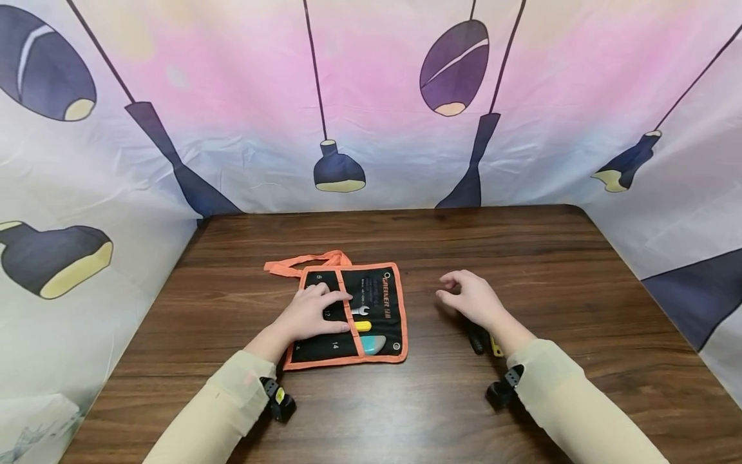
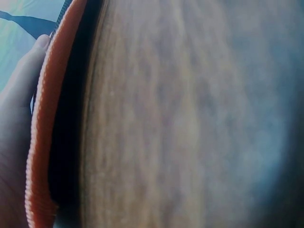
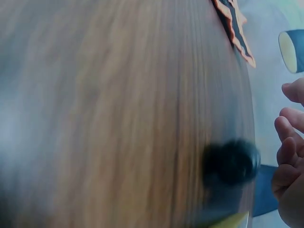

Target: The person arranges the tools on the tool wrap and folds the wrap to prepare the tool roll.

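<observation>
A black tool pouch [image 1: 385, 293] with orange trim lies on the table, left of centre in the head view. Out of its pockets stick the end of a wrench [image 1: 362, 310], a yellow handle [image 1: 363, 327] and a teal-and-grey rounded piece [image 1: 373, 345]. My left hand [image 1: 310, 312] rests on the pouch, thumb and fingers spread over the pockets. Over the table to the right, my right hand [image 1: 472, 299] hovers with loosely bent fingers and holds nothing. Partly hidden beneath its wrist lie a black-handled object [image 1: 476, 339] and a yellow object [image 1: 496, 347]; their kinds cannot be told.
An orange tie strap [image 1: 307, 260] trails from the pouch's far left corner. The brown wooden table [image 1: 440, 406] reaches back to a patterned cloth [image 1: 388, 96] that hangs behind it and along both sides.
</observation>
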`<action>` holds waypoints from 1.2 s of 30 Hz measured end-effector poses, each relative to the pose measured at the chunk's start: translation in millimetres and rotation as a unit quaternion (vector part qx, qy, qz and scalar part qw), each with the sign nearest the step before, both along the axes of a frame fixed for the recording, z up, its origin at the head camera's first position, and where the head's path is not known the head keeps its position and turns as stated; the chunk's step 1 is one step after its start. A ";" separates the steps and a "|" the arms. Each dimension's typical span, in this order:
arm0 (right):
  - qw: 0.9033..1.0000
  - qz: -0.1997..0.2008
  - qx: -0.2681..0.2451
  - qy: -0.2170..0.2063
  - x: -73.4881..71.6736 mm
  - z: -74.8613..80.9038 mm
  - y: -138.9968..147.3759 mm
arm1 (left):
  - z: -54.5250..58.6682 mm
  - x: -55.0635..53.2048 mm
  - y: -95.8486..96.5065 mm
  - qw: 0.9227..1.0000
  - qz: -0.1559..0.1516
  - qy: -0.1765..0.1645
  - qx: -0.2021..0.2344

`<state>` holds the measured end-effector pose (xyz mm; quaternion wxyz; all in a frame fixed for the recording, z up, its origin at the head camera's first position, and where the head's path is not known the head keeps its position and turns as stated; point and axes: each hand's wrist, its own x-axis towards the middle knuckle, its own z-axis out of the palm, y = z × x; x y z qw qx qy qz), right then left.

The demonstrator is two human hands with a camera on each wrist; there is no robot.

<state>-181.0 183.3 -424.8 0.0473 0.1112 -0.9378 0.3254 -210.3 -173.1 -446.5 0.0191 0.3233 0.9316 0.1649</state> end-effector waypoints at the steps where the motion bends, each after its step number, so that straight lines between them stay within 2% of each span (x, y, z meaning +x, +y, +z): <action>1: 1.000 -0.003 -0.001 -0.001 0.9 -0.3 2.8 | -0.5 0.0 0.0 1.000 -0.001 0.000 0.000; 20: 0.999 -0.026 0.013 0.024 13.7 0.6 48.0 | -4.9 -1.0 0.3 1.000 0.007 0.000 -0.001; 28: 0.999 -0.036 0.020 0.005 21.0 0.8 59.0 | -3.7 -0.1 0.8 1.000 0.011 0.003 -0.002; 36: 0.998 -0.043 0.033 0.012 26.5 -4.3 69.0 | -3.4 0.1 0.7 1.000 0.013 0.003 -0.001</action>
